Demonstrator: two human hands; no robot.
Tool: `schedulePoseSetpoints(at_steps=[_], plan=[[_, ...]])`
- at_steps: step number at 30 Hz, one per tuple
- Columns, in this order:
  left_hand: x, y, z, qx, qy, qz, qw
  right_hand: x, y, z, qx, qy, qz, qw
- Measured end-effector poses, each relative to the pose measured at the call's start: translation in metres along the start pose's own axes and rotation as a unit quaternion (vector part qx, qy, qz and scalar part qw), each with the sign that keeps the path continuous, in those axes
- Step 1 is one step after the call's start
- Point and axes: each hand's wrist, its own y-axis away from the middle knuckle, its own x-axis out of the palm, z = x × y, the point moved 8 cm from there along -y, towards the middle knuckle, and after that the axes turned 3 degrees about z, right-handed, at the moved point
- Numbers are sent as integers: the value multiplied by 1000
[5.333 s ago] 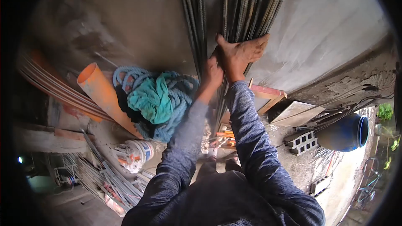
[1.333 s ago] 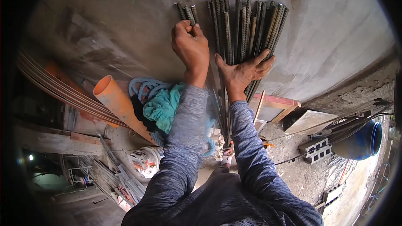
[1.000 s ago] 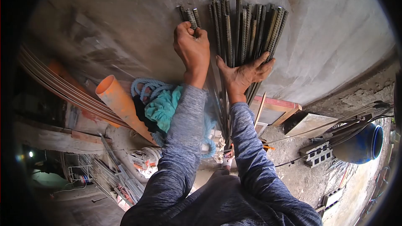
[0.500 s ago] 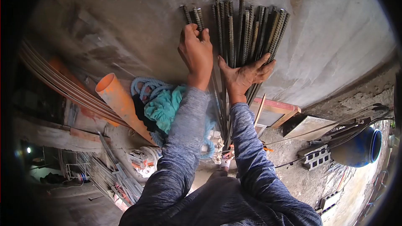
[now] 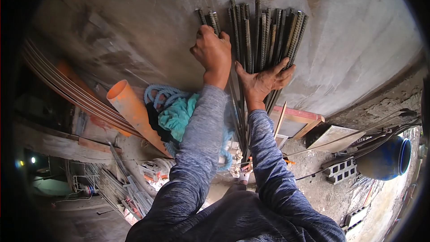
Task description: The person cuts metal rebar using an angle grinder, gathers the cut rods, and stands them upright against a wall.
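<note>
A row of ribbed steel rebars leans upright against a concrete wall, their upper ends fanned out. My left hand is closed around a small group of rebars standing apart on the left; the fingers' inner side is hidden. Across the larger bundle lies my right hand, thumb on its left side and fingers stretched around its right side, holding the rods together. Below the hands, the bars run down between my forearms towards the floor.
To the left stand an orange pipe, a coil of blue rope and a teal cloth. At right are a wooden frame, a hollow block, cables and a blue barrel.
The view has shifted slightly. My left hand has turned a little at the wrist, still around its rebars. My right hand keeps its place on the bundle.
</note>
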Motion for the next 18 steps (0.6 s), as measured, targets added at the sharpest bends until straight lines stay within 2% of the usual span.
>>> schedulePoseSetpoints(at_steps=[11, 14, 18], plan=[[-5, 0, -9, -19, -59, 35, 997, 1, -1, -1, 8, 5, 5, 1000], [-3, 8, 0, 20, 104, 6, 994, 1, 0, -2, 10, 0, 6, 1000], [4, 18, 1, -36, 219, 58, 973, 0, 1, -2, 10, 2, 4, 1000]])
